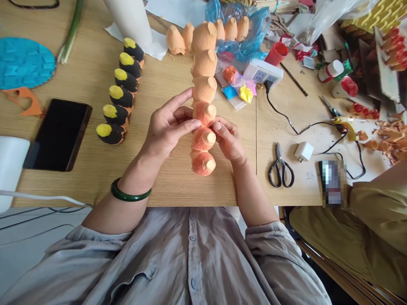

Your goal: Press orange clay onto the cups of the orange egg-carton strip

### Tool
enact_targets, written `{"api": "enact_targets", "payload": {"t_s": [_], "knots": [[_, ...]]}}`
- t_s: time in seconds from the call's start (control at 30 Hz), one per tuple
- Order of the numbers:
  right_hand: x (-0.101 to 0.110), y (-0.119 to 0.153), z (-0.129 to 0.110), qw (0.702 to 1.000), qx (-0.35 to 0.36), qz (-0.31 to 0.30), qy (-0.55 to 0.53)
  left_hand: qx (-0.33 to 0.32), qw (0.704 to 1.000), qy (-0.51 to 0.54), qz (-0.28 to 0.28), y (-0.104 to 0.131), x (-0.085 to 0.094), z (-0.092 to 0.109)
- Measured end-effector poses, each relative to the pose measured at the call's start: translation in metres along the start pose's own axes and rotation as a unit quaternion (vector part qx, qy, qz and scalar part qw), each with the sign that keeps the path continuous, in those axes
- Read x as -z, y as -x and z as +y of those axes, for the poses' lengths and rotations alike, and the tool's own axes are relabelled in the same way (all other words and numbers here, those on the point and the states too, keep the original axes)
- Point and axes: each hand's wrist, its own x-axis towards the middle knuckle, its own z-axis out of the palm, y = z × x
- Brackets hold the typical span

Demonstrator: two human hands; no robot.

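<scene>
A long strip of orange egg-carton cups (204, 91) is held lengthwise above the table, its nearer cups a deeper red-orange with pale tips. My left hand (170, 123) grips its left edge, thumb on the front and fingers partly behind. On the opposite edge, my right hand (229, 137) pinches the strip between thumb and fingers. To the left lies a row of black cups with yellow tops (118, 92). Behind the held strip are more plain orange cups (176, 40), partly hidden by it.
Black-handled scissors (279, 167), a white plug adapter (304, 151) and a power strip (263, 72) with a cable lie right. A dark phone (59, 134) and blue oval (27, 62) lie left. Another person's clothed leg (378, 212) is at the right edge.
</scene>
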Motion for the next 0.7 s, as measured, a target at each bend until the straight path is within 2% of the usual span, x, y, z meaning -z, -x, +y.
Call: {"api": "enact_targets", "payload": {"t_s": [0.13, 0.27, 0.4, 0.53, 0.7], "knots": [[0.0, -0.003, -0.005, 0.996, 0.069, -0.004, 0.06, 0.021, 1.0, -0.001, 0.013, 0.002, -0.004, 0.006], [0.002, -0.006, -0.003, 0.993, 0.078, -0.014, 0.083, 0.047, 0.998, -0.005, 0.038, 0.004, -0.008, 0.013], [0.006, -0.005, 0.002, 0.991, 0.086, 0.012, 0.102, 0.055, 0.995, -0.045, 0.063, 0.008, -0.01, 0.017], [0.008, -0.004, 0.002, 0.988, 0.069, 0.018, 0.135, 0.057, 0.989, -0.108, 0.078, 0.01, -0.011, 0.019], [0.005, -0.005, 0.001, 0.993, 0.013, 0.0, 0.117, 0.087, 0.986, -0.125, 0.064, 0.012, -0.01, 0.022]]}}
